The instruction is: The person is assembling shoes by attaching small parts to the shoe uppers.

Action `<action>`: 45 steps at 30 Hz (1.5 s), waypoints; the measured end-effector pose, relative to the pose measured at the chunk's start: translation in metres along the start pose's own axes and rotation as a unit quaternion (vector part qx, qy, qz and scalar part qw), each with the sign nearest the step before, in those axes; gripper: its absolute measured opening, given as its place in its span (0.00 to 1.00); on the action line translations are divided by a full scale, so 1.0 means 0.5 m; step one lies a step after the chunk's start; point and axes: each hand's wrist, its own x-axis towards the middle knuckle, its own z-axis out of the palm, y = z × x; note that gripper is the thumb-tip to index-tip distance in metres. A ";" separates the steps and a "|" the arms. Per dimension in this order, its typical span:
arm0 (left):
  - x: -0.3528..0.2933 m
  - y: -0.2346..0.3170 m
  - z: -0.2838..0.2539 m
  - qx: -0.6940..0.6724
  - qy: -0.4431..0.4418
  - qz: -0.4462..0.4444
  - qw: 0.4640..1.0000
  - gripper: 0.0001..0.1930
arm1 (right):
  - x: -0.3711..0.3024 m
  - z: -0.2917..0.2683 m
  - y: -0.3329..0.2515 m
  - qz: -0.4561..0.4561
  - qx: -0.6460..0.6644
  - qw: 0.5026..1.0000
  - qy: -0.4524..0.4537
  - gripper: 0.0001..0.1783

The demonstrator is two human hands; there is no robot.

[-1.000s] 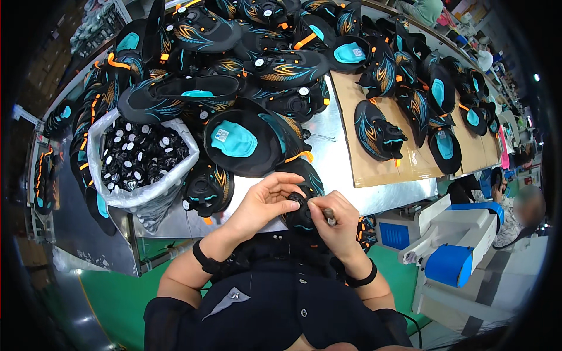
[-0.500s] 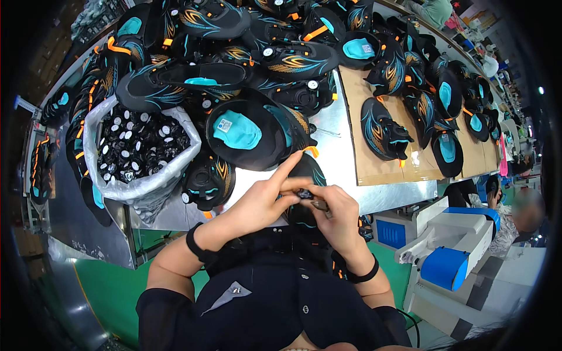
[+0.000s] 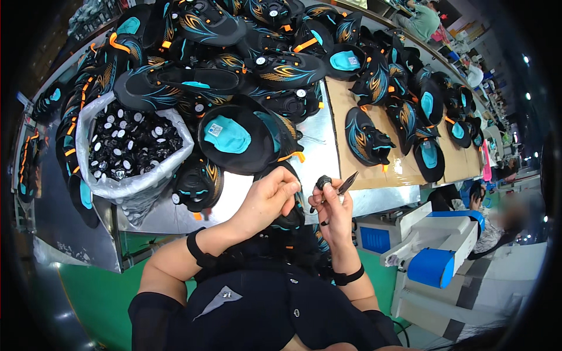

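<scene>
My right hand [image 3: 336, 217] is closed, with a small black round dial [image 3: 323, 182] pinched at the thumb and fingertips. Dark pointed snips [image 3: 349, 182] stick out of the same hand, tips up and to the right. To its left, my left hand [image 3: 268, 200] is closed with thumb and forefinger pressed together; whatever it may hold is too small to make out. A gap separates the two hands. Behind my left hand lies a black shoe upper [image 3: 237, 137] with a turquoise insole and an orange pull tab. Another dark upper is partly hidden beneath the hands.
An open white plastic bag [image 3: 167, 167] full of black dials with white discs stands at the left. Shoe uppers [image 3: 287, 67] are heaped along the back. More lie on cardboard [image 3: 345, 146] at right. A white and blue machine [image 3: 430, 266] stands right, a person beyond it.
My hands, together around the small dial before, have come apart. The right one has turned up with the dial and snips; the left has curled its fingers. The whole view has shifted slightly.
</scene>
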 end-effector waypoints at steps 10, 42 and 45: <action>0.009 -0.015 0.029 0.463 0.186 0.383 0.778 0.06 | -0.009 0.005 -0.019 0.024 0.041 0.998 -0.042 0.09; 0.027 -0.019 -0.007 0.481 0.117 0.363 0.789 0.07 | 0.018 0.002 -0.017 0.071 -0.062 0.993 -0.066 0.09; 0.037 -0.041 -0.016 0.425 0.076 0.348 0.832 0.04 | 0.021 -0.006 -0.022 0.100 -0.045 0.990 -0.090 0.08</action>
